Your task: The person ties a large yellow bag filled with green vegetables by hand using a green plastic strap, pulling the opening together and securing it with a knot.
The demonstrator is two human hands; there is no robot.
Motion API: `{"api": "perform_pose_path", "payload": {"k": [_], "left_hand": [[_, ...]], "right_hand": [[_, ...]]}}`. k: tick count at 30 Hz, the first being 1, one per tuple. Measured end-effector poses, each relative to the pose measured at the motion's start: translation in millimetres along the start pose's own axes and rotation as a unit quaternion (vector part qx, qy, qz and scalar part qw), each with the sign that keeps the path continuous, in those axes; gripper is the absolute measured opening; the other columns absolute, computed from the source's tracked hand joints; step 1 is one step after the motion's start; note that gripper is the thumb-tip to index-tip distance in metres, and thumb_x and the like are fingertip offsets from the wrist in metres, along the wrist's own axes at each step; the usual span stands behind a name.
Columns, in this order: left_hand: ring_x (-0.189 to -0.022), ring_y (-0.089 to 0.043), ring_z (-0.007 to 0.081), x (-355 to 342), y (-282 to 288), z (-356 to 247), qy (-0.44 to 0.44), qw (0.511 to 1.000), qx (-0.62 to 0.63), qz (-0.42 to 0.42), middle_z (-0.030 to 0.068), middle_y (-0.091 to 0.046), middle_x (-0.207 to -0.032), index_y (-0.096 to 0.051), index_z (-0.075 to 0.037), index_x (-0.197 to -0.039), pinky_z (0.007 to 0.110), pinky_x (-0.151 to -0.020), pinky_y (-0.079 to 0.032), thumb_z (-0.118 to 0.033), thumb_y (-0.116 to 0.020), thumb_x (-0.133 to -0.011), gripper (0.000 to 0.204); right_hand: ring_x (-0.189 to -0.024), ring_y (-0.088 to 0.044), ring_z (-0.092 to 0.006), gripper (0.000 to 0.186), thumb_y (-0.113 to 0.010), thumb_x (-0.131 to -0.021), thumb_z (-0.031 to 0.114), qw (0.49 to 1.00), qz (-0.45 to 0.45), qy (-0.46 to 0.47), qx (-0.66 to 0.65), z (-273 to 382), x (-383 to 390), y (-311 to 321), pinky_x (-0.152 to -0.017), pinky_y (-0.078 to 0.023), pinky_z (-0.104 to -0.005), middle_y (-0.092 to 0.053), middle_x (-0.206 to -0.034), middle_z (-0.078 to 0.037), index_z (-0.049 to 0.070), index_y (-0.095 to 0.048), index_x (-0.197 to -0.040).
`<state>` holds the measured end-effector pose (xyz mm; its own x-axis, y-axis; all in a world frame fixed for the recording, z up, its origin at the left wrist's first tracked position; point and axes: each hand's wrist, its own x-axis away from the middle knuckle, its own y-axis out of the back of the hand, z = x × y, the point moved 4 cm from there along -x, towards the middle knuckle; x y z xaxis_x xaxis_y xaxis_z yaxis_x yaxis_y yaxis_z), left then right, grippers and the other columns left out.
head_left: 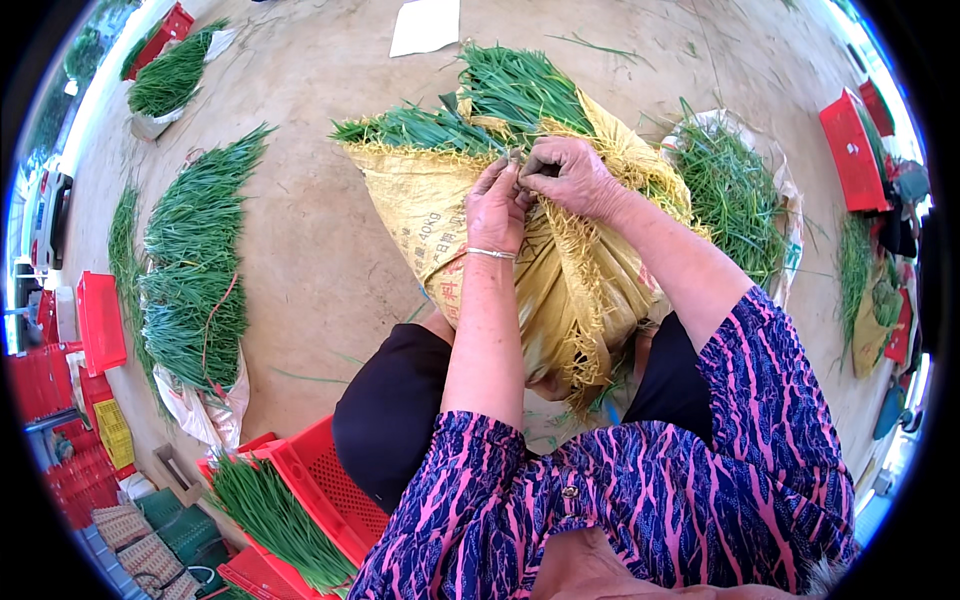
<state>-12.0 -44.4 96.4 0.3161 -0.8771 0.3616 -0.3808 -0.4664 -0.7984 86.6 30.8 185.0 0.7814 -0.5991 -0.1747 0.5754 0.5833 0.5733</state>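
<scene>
Yellow woven plastic is seen in one sack (430,215), which is set between two dark-trousered knees (390,410). Two bunches of long greens (520,90) are held in it and are shown at its far end, past the frayed rim. Two bare hands are held close together over the sack's mouth. The left hand (493,210), with one bracelet (490,254) worn at its wrist, is pinched at the fingertips; the right hand (572,177) is likewise pinched, just beside it. What is gripped between them is too small to be told. Two large leafy heaps are laid out on the left, one near (200,270) and one far (172,80); one loose pile (730,195) is spread on the right. One white sheet (425,28) is seen beyond the sack.
</scene>
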Motion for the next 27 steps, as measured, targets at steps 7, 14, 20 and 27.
{"api": "perform_pose_path", "payload": {"k": [7, 14, 20, 27], "left_hand": [[-0.079, -0.065, 0.0172, 3, -4, 1, -0.037, 0.996, -0.077, -0.038, 0.0080, -0.067, -0.098, -0.061, -0.002, -0.113, 0.030, -0.065, -0.055, -0.001, -0.061, -0.091, 0.022], [-0.069, -0.062, 0.0116, 6, -6, -8, -0.100, 0.963, -0.242, -0.069, 0.0067, -0.066, -0.095, -0.060, 0.004, -0.116, 0.025, -0.055, -0.055, 0.000, -0.058, -0.092, 0.024], [-0.069, -0.059, 0.0082, -3, 9, -13, -0.169, 0.919, -0.353, -0.045, 0.0051, -0.066, -0.092, -0.060, 0.003, -0.113, 0.023, -0.055, -0.052, -0.001, -0.057, -0.093, 0.020], [-0.084, -0.067, 0.0200, -7, 16, -14, -0.214, 0.869, -0.439, -0.082, 0.0152, -0.070, -0.093, -0.064, 0.005, -0.105, 0.031, -0.077, -0.052, 0.002, -0.062, -0.086, 0.019]], "right_hand": [[-0.069, -0.060, -0.0120, 0.018, -0.067, -0.083, 0.018, 0.994, -0.018, -0.108, -0.029, -9, -5, 11, -0.067, -0.050, -0.0282, -0.066, -0.075, -0.008, 0.001, -0.067, -0.087], [-0.073, -0.062, -0.0153, 0.027, -0.068, -0.082, 0.024, 0.989, 0.036, -0.137, 0.038, -25, -11, 3, -0.071, -0.051, -0.0308, -0.067, -0.079, -0.009, 0.000, -0.067, -0.093], [-0.076, -0.064, -0.0192, 0.031, -0.067, -0.081, 0.027, 0.984, 0.075, -0.161, 0.014, -29, -18, -6, -0.073, -0.051, -0.0331, -0.069, -0.085, -0.013, 0.001, -0.069, -0.096], [-0.078, -0.067, -0.0305, 0.027, -0.062, -0.077, 0.026, 0.992, 0.035, -0.099, 0.077, -26, -22, -8, -0.074, -0.053, -0.0380, -0.069, -0.084, -0.018, 0.004, -0.071, -0.090]]}}
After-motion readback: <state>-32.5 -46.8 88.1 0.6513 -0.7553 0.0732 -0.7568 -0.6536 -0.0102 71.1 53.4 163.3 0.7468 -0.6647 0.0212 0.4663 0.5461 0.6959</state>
